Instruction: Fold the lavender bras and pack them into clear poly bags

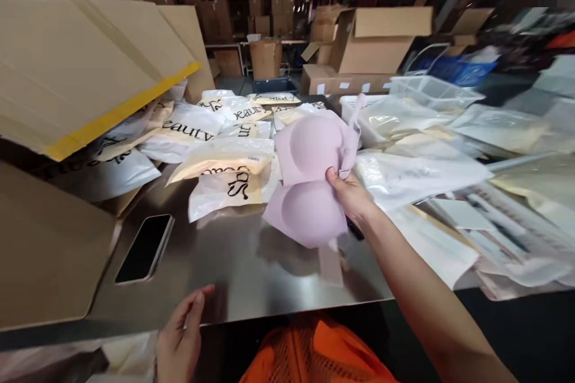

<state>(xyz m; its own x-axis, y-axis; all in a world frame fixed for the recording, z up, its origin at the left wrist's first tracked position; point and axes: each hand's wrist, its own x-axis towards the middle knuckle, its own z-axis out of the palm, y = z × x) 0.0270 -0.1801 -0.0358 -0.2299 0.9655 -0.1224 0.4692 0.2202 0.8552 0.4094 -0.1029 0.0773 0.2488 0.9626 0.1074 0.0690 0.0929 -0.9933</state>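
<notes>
A pale lilac bra [314,209] with two moulded cups is held up over the metal table [197,269]. My right hand [353,194] pinches it between thumb and fingers near the middle of its right edge, and a strap stands up above the hand. Below the cups hangs a pale band, partly blurred. At the table's front edge my left hand [182,332] is free of any object, its fingers apart. Nearest to that hand on the tabletop lies a phone [144,248] with a dark screen.
Several printed plastic packets [224,185] lie behind the bra. An open cardboard box [90,60] with yellow tape stands on the left. Clear bags [422,167] and a white plastic basket [433,91] fill the right. Further back are a large carton [372,42] and a blue basket [467,72].
</notes>
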